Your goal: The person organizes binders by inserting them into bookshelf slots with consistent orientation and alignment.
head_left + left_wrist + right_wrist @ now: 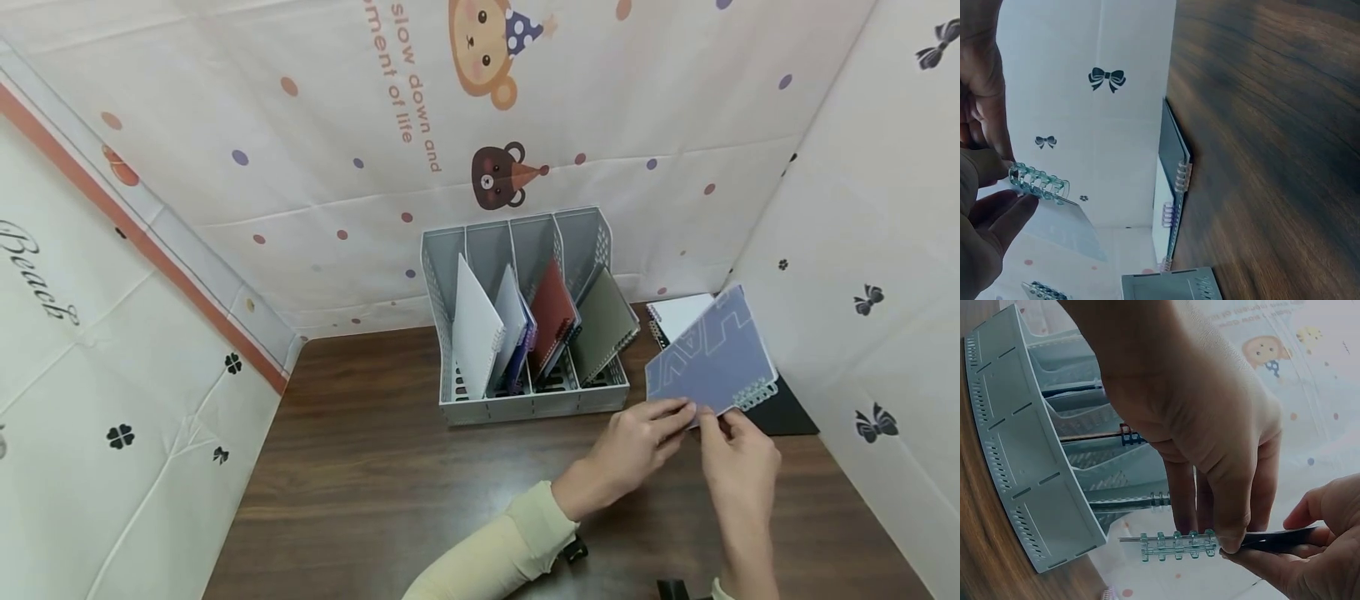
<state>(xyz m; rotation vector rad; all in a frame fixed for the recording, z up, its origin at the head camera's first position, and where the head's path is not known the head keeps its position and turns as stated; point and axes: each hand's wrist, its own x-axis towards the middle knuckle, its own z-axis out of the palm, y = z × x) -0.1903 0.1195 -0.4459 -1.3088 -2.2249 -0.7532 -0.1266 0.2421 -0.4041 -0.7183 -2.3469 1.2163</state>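
A blue notebook (708, 354) with pale lettering and clear teal rings (1179, 545) is held up to the right of the file organizer. My left hand (637, 446) pinches its near edge between thumb and fingers. Close beside it, my right hand (738, 458) pinches the same edge near the rings. Both hands also show in the left wrist view, where the rings (1038, 181) sit by the fingertips. Behind and below the blue notebook lie a white notebook (678, 312) and a black one (787, 411), partly covered by it in the head view.
A grey four-slot organizer (536, 406) stands at the back of the wooden table (360, 475). Its slots hold a white notebook (474, 333), purple (519, 354), red (552, 312) and olive (603, 325) ones. Printed cloth walls (847, 250) rise at the back and both sides.
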